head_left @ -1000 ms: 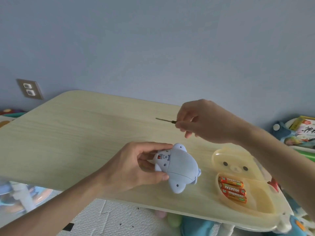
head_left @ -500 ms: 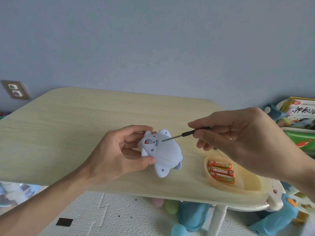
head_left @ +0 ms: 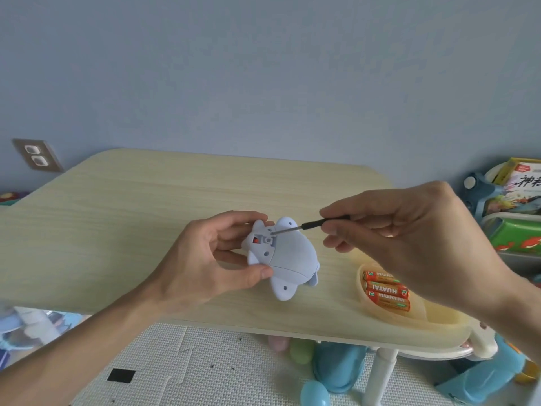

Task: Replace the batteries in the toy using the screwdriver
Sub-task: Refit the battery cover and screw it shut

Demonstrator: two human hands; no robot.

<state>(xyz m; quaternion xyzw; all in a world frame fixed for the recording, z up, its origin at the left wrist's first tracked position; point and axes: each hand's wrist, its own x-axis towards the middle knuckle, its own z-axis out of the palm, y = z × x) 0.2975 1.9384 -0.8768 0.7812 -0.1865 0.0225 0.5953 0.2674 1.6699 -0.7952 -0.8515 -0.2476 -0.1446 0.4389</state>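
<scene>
- The bench (head_left: 146, 230) spreads beneath the toy (head_left: 292, 259). I cannot tell whether the toy's lower fin rests on it, but bracing it there would likely steady the work.
- The right hand (head_left: 409, 244), to the toy's right, pinches the screwdriver (head_left: 310, 224) by its black handle between thumb and fingertips. That light grip suits twirling, though it probably needs a push along the shaft too.
- The left hand (head_left: 205, 265), at the toy's left, curls thumb and fingers round its head end, with the underside turned up. It should hold firm against the twist.
- The yellow dish (head_left: 436, 315) sits to the toy's lower right, near but apart, and looks a handy place for a loosened screw.
- Three orange batteries (head_left: 386, 290) lie side by side in it.
- The screwdriver's tip meets a hole on the toy's underside, beside a small opening that shows red. Seating it squarely before turning should spare the screw head.
</scene>
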